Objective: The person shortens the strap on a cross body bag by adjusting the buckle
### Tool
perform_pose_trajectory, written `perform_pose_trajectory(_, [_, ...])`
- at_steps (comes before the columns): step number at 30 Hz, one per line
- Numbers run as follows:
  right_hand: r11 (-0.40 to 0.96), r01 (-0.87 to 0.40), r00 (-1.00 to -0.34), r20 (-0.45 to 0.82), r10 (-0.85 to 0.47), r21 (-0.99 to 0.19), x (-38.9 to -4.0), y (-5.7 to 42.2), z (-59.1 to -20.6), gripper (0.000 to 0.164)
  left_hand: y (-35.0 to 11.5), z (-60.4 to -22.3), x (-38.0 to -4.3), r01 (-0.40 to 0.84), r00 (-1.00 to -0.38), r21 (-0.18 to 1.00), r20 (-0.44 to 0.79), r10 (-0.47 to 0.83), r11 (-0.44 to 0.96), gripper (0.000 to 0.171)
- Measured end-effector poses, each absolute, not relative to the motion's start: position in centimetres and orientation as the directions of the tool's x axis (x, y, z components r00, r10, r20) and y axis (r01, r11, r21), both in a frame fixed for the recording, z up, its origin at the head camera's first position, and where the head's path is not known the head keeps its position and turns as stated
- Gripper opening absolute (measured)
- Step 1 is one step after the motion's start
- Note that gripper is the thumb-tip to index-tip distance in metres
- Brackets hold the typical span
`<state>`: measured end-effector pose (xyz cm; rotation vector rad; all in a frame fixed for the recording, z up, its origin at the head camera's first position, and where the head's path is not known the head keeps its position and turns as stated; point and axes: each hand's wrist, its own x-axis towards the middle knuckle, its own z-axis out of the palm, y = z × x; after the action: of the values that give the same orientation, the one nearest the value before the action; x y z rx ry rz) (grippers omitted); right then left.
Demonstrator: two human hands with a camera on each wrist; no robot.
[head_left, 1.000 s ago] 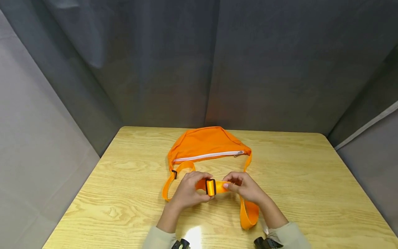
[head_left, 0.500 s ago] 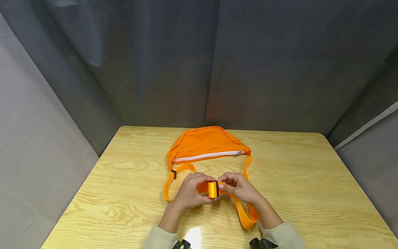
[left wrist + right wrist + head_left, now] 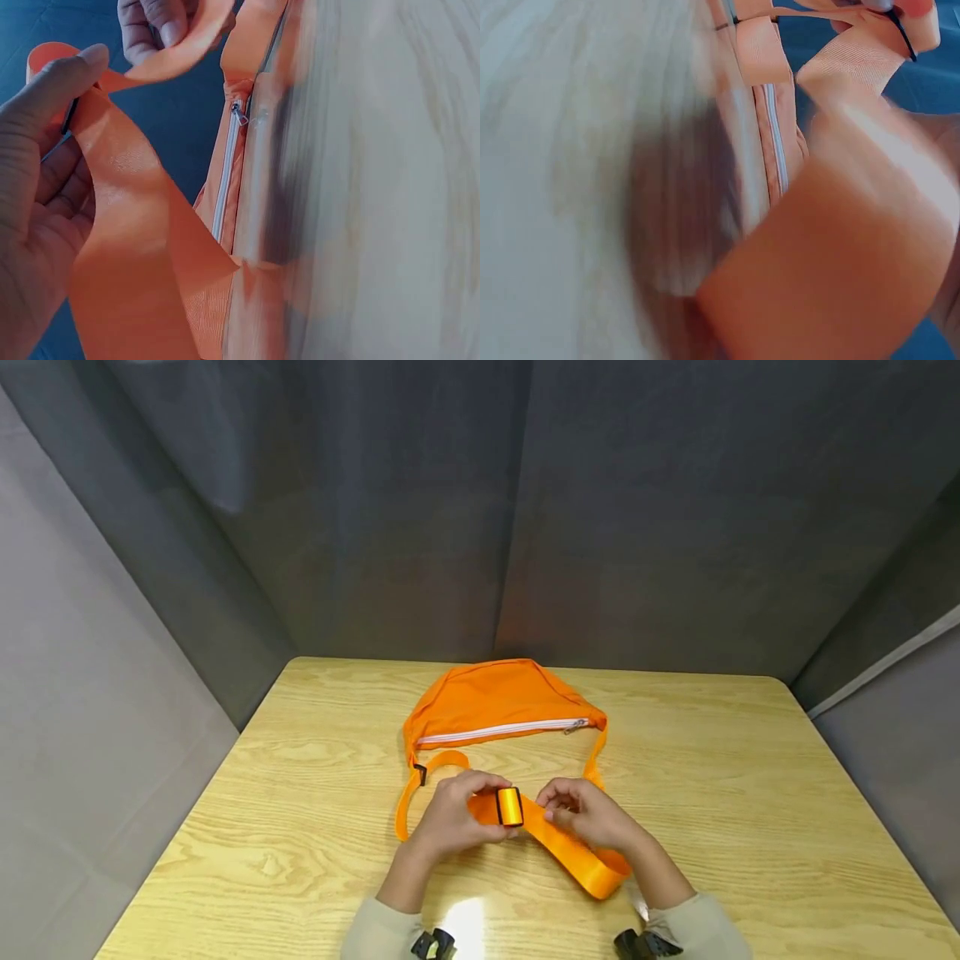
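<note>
My left hand (image 3: pixel 456 814) grips a black slider buckle (image 3: pixel 497 807) between thumb and fingers. Orange strap webbing (image 3: pixel 566 847) is threaded through it and makes a small loop over the front of the buckle. On the right, my right hand (image 3: pixel 588 814) pinches the strap with thumb and fingertips a short way from the buckle; the left wrist view shows its thumb against the strap's edge. From there the strap bends into a wide loop below the right hand. Behind both hands an orange waist bag (image 3: pixel 502 697) lies flat, its white zipper facing me.
A second black slider (image 3: pixel 420 774) sits on the strap at the bag's left end. The wooden table (image 3: pixel 720 793) extends to both sides. Dark grey curtains (image 3: pixel 405 527) stand behind its far edge. The right wrist view is partly blurred.
The right hand moved left to the buckle, then back right. The buckle turned sideways and faces me again. The strap loop beneath the right hand now lies slanted and broader.
</note>
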<state>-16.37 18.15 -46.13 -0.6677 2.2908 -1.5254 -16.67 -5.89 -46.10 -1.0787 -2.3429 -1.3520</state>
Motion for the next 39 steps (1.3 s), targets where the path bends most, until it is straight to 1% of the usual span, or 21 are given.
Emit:
perform_pose_trajectory(3, [0.327, -0.207, -0.853, 0.006, -0.522, -0.922, -16.6, 18.2, -45.9, 0.009, -6.0, -46.1, -16.8, 0.708, -0.69, 0.631, 0.524, 0.499, 0.317, 0.052])
perform_pose_trajectory(8, [0.203, -0.136, -0.827, -0.001, -0.563, -0.97, -16.8, 18.0, -45.9, 0.007, -6.1, -46.2, -17.1, 0.731, -0.669, 0.596, 0.533, 0.517, 0.331, 0.051])
perform_pose_trajectory(12, [0.096, -0.134, -0.817, 0.055, -0.574, -0.986, -16.9, 17.7, -46.5, 0.014, -6.0, -46.3, -17.2, 0.732, -0.667, 0.607, 0.541, 0.513, 0.311, 0.051])
perform_pose_trajectory(15, [0.039, -0.158, -0.805, 0.106, -0.584, -0.987, -16.9, 17.3, -46.8, 0.014, -5.7, -46.4, -17.1, 0.732, -0.663, 0.617, 0.547, 0.511, 0.29, 0.05])
perform_pose_trajectory(18, [0.007, -0.161, -0.799, 0.126, -0.588, -0.987, -16.9, 17.1, -46.8, 0.013, -5.4, -46.4, -17.0, 0.728, -0.667, 0.624, 0.546, 0.507, 0.284, 0.051])
perform_pose_trajectory(23, [0.016, -0.165, -0.819, 0.127, -0.56, -0.986, -16.7, 17.1, -46.9, 0.012, -5.4, -46.6, -16.8, 0.692, -0.7, 0.66, 0.511, 0.499, 0.294, 0.055])
perform_pose_trajectory(28, [0.051, -0.152, -0.827, 0.099, -0.553, -0.987, -16.7, 17.5, -47.1, 0.017, -5.5, -46.8, -16.7, 0.649, -0.734, 0.707, 0.487, 0.473, 0.281, 0.051])
perform_pose_trajectory(33, [0.116, -0.127, -0.83, 0.041, -0.556, -0.985, -16.5, 18.2, -47.3, 0.015, -5.9, -46.7, -16.7, 0.638, -0.736, 0.733, 0.491, 0.466, 0.236, 0.05])
perform_pose_trajectory(37, [0.145, -0.173, -0.832, 0.066, -0.551, -0.974, -16.6, 18.1, -47.3, 0.012, -5.8, -46.3, -16.6, 0.649, -0.722, 0.729, 0.5, 0.479, 0.218, 0.05])
perform_pose_trajectory(39, [0.146, -0.189, -0.832, 0.08, -0.548, -0.971, -16.6, 17.9, -47.3, 0.011, -5.8, -46.2, -16.5, 0.641, -0.725, 0.738, 0.49, 0.484, 0.213, 0.049])
